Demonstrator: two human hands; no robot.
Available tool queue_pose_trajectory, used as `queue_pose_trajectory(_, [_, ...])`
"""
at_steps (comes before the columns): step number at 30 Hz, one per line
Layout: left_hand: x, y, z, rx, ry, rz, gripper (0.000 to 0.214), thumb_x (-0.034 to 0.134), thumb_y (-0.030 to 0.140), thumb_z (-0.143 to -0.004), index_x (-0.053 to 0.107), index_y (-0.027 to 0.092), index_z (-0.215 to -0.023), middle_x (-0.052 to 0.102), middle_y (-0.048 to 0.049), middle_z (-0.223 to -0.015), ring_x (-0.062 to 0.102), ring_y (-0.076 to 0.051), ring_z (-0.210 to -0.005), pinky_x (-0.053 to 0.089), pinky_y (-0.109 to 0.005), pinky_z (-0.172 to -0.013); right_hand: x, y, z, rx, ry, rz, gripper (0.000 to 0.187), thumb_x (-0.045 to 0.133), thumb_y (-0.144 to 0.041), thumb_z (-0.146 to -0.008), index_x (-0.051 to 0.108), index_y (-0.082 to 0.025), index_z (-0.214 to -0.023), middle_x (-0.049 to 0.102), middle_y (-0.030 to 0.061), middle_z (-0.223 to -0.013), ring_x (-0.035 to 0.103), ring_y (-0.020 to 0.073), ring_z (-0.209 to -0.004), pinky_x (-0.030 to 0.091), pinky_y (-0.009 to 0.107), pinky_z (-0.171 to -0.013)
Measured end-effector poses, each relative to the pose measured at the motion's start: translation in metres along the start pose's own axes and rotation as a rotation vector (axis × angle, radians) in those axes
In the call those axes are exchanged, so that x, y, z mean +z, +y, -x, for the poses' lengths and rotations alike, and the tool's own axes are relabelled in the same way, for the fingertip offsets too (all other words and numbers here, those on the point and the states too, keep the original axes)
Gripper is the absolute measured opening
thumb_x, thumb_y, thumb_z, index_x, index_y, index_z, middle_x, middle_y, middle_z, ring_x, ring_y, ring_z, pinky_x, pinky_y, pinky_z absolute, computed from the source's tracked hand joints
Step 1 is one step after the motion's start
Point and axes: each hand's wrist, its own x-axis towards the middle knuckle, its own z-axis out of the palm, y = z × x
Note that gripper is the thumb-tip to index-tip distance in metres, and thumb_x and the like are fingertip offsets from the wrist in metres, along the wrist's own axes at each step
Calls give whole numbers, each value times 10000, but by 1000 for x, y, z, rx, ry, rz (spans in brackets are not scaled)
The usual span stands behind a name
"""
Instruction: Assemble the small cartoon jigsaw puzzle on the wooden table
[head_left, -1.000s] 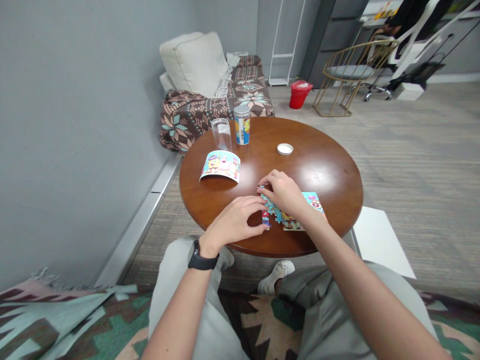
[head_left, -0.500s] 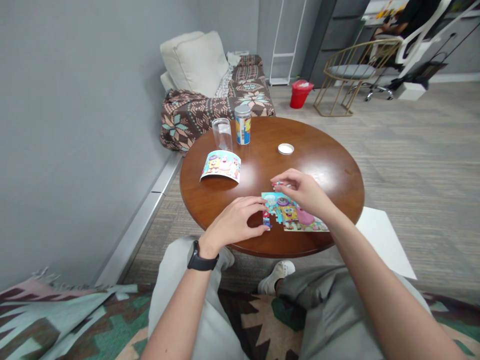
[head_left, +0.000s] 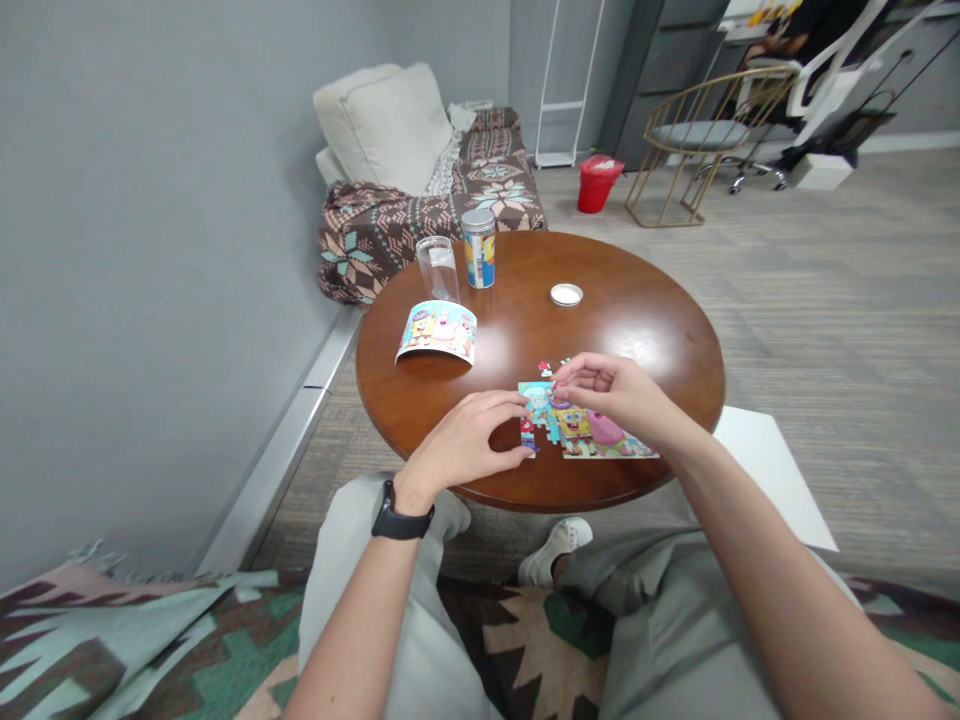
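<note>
A cartoon jigsaw puzzle (head_left: 576, 425), partly joined, lies near the front edge of the round table, with a gap at its lower left. My left hand (head_left: 469, 435) rests at its left edge, thumb and fingers apart beside a narrow red and blue section (head_left: 527, 432). Above the puzzle's upper part, my right hand (head_left: 619, 390) pinches a small reddish puzzle piece (head_left: 557, 391), mostly covered by the fingertips. Loose puzzle pieces (head_left: 545, 369) lie just beyond that hand; some are partly hidden behind it.
On the brown table (head_left: 517, 300) stand a curved picture card (head_left: 437, 332), a clear plastic container (head_left: 439, 270) and a lidded tin (head_left: 479, 250). A round lid (head_left: 566, 295) lies further right. Beyond are a red bin (head_left: 598, 185), a gold-framed chair (head_left: 697, 140) and a seated person (head_left: 799, 35).
My right hand has come back from the loose pieces toward the puzzle with a piece between its fingertips, uncovering pieces behind it. My left hand stays at the left edge.
</note>
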Motion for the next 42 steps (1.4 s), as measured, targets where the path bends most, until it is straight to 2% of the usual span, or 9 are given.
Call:
queue_pose_trajectory(4, [0, 0, 0, 4, 1, 0, 383, 729, 318, -819, 647, 212, -1177, 633, -83, -1320, 580, -237, -1232, 436, -415, -1086, -1, 0, 1, 9, -3, 15, 367, 791, -491, -687, 728, -174, -862, 727, 73, -886, 682, 211, -876, 558, 380, -821])
queue_pose_trajectory(9, [0, 0, 0, 10, -1, 0, 375, 725, 326, -824, 643, 217, -1172, 634, -79, -1317, 579, -237, -1234, 434, -419, -1088, -2, 2, 1, -10, 6, 13, 392, 769, -432, -716, 727, -201, -1029, 716, 56, -917, 670, 184, -853, 548, 359, -814])
queue_pose_trajectory(13, [0, 0, 0, 14, 1, -1, 384, 722, 323, -826, 637, 217, -1185, 632, -76, -1319, 581, -232, -1228, 436, -411, -1085, 1, 3, -1, 12, -1, 16, 318, 767, -430, -699, 721, -183, -895, 712, 53, -877, 660, 175, -796, 539, 341, -767])
queue_pose_trajectory(18, [1, -1, 1, 11, -1, -4, 387, 717, 339, -828, 644, 210, -1184, 627, -83, -1327, 577, -233, -1235, 434, -406, -1090, 5, 5, -2, 37, -6, 130, 301, 791, -421, -658, 668, -163, -753, 677, 32, -718, 630, 160, -689, 509, 305, -677])
queue_pose_trajectory(22, [1, -1, 1, 9, 1, -6, 388, 722, 341, -823, 648, 218, -1184, 628, -79, -1329, 579, -237, -1233, 435, -416, -1090, 8, 5, 0, 61, -62, 167, 244, 744, -379, -690, 639, -175, -773, 635, -3, -644, 609, 139, -599, 475, 257, -568])
queue_pose_trajectory(28, [2, -2, 1, 14, -1, 0, 357, 716, 334, -829, 663, 222, -1163, 622, -76, -1339, 578, -233, -1236, 437, -412, -1088, 9, 0, 1, 14, -137, 306, 189, 691, -338, -725, 716, -170, -807, 701, 28, -697, 628, 143, -628, 500, 255, -595])
queue_pose_trajectory(35, [2, -3, 0, 26, -12, 8, 365, 702, 345, -840, 655, 225, -1182, 628, -73, -1329, 570, -232, -1247, 430, -418, -1091, 8, 0, 2, 56, -116, 264, 206, 711, -365, -705, 711, -164, -747, 713, 38, -696, 645, 153, -628, 514, 264, -594])
queue_pose_trajectory(42, [1, -2, 0, 18, -14, 16, 367, 706, 343, -835, 656, 231, -1181, 629, -72, -1327, 570, -238, -1248, 431, -429, -1087, 8, -2, 2, 19, -107, 316, 160, 703, -332, -702, 710, -173, -713, 690, 21, -638, 613, 143, -590, 491, 256, -563])
